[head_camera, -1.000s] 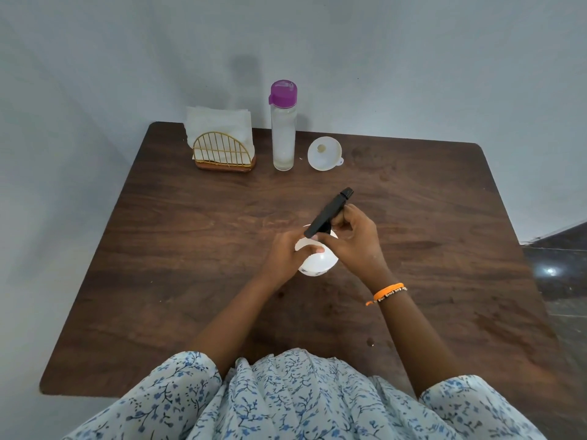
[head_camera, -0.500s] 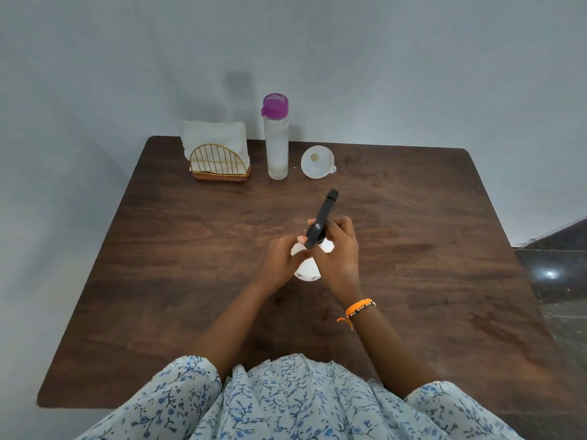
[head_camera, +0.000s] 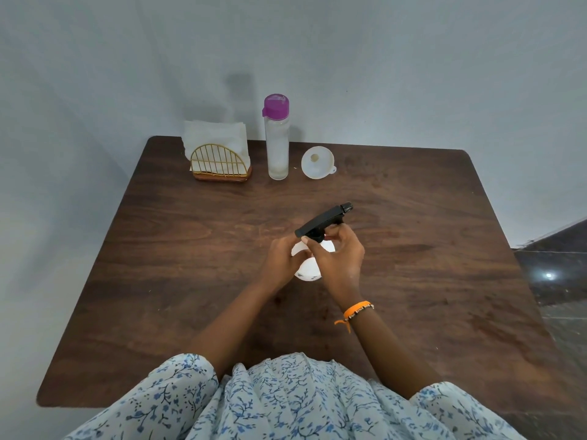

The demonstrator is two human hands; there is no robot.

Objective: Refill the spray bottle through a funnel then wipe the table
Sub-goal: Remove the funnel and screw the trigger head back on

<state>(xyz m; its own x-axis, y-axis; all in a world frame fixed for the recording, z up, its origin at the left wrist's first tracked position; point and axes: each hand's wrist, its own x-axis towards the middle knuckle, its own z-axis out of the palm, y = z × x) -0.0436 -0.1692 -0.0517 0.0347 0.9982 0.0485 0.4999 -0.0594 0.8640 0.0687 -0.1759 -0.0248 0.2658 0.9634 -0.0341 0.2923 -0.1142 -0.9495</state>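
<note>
I see the round white plastic spray bottle [head_camera: 307,270] mid-table on the dark wooden table [head_camera: 178,249]. My left hand [head_camera: 283,262] wraps its body; my right hand [head_camera: 339,260] pinches the black trigger sprayer head [head_camera: 324,223]. The white plastic funnel [head_camera: 318,162] lies near the far edge.

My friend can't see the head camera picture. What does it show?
Two hands, left hand and right hand, hold a white spray bottle with a black sprayer on a dark wooden table. Behind stand napkins, a purple-capped bottle and a funnel.
</note>
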